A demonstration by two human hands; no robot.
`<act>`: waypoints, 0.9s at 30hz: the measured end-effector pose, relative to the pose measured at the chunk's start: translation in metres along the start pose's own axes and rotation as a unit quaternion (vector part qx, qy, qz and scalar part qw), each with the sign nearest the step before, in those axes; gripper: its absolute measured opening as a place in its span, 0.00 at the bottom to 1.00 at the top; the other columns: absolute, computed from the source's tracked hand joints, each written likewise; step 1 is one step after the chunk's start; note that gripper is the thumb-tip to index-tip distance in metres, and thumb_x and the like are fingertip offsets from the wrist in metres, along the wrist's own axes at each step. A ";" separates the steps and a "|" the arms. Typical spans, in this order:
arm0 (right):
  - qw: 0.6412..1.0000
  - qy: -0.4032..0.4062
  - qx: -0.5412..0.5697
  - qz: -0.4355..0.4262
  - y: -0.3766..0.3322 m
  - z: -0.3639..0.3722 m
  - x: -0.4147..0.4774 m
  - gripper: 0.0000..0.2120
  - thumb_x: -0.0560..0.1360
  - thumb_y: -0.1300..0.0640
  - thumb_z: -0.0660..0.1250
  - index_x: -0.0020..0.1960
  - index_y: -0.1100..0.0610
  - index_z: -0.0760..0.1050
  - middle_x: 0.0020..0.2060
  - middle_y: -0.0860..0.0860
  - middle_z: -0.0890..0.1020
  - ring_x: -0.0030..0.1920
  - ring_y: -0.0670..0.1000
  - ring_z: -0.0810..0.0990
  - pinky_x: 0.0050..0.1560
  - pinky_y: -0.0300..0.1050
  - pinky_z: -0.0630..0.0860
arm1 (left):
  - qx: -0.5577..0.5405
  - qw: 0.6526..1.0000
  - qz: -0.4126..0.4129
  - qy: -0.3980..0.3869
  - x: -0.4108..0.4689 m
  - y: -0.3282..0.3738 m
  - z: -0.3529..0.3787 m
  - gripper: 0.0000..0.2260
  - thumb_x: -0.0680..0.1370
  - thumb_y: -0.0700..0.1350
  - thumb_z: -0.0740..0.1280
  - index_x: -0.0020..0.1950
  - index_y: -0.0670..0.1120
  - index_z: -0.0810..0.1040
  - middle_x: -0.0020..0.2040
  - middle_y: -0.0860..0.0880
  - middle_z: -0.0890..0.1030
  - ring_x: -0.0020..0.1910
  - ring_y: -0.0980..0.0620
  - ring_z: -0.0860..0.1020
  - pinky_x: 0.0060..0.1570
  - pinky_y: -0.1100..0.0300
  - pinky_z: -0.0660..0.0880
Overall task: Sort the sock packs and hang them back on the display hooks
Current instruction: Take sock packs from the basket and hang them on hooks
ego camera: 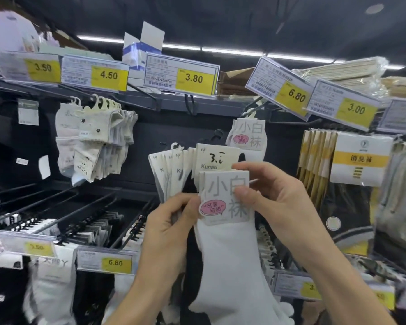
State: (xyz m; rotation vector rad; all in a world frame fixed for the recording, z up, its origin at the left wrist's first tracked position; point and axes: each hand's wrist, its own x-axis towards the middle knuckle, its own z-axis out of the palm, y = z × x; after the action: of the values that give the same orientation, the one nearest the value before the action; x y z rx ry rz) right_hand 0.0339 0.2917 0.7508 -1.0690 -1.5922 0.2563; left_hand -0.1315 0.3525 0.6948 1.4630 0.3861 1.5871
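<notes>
My left hand [174, 221] grips a fanned bundle of sock packs [174, 170] with white Kunao header cards. At the front of the bundle is a white sock pack [223, 249] with grey characters and a pink sticker on its card. My right hand [267, 191] pinches the top right corner of that card between thumb and fingers. A matching white pack [249, 134] hangs on a display hook just above and behind. The empty black hook [190, 102] under the 3.80 tag juts out above the bundle.
Cream flower-print socks [96, 137] hang at upper left. Yellow-banded packs [359, 160] hang at right. Black hooks [85, 207] with dark and white socks fill the lower left row. Yellow price tags [192, 78] line the shelf rail; boxes sit on top.
</notes>
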 end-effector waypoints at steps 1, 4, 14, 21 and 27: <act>1.000 -0.005 0.019 0.004 0.001 -0.001 0.001 0.15 0.66 0.47 0.71 0.53 0.40 0.80 0.48 0.46 0.85 0.51 0.48 0.84 0.52 0.45 0.83 | 0.003 1.000 0.004 0.005 0.000 0.000 -0.001 0.09 0.74 0.52 0.68 0.45 0.50 0.85 0.44 0.49 0.87 0.43 0.56 0.84 0.40 0.67 0.77; 0.997 0.041 0.068 0.011 0.007 -0.009 0.007 0.12 0.69 0.53 0.72 0.53 0.46 0.80 0.48 0.48 0.86 0.50 0.49 0.85 0.47 0.41 0.83 | 0.025 0.999 0.018 0.014 -0.001 0.001 -0.005 0.08 0.72 0.54 0.69 0.45 0.54 0.85 0.45 0.53 0.87 0.45 0.58 0.83 0.44 0.70 0.76; 0.966 0.255 -0.043 0.015 0.043 -0.053 0.092 0.17 0.81 0.58 0.63 0.69 0.52 0.73 0.59 0.48 0.82 0.57 0.46 0.81 0.60 0.52 0.80 | 0.041 0.999 0.021 0.025 0.003 0.009 -0.023 0.13 0.78 0.37 0.67 0.46 0.54 0.85 0.47 0.56 0.86 0.48 0.61 0.83 0.45 0.72 0.76; 0.956 0.273 -0.109 -0.013 0.049 -0.036 0.124 0.20 0.81 0.56 0.63 0.73 0.53 0.70 0.62 0.44 0.77 0.64 0.47 0.75 0.69 0.51 0.72 | 0.148 0.988 0.019 -0.039 -0.002 0.013 -0.028 0.09 0.81 0.39 0.64 0.48 0.54 0.76 0.42 0.60 0.79 0.44 0.67 0.76 0.49 0.65 0.72; 0.958 0.231 -0.168 0.026 0.053 -0.032 0.131 0.23 0.82 0.56 0.63 0.76 0.56 0.65 0.71 0.53 0.74 0.69 0.51 0.72 0.71 0.53 0.69 | 0.104 0.990 -0.076 -0.061 -0.001 0.013 -0.037 0.13 0.80 0.37 0.65 0.47 0.55 0.69 0.45 0.60 0.81 0.49 0.58 0.78 0.54 0.57 0.73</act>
State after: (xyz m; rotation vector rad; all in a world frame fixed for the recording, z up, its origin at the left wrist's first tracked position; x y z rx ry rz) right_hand 0.0956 0.4070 0.8138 -1.3185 -1.2055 -0.2296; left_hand -0.1709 0.3576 0.6950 1.6376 0.5930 1.3610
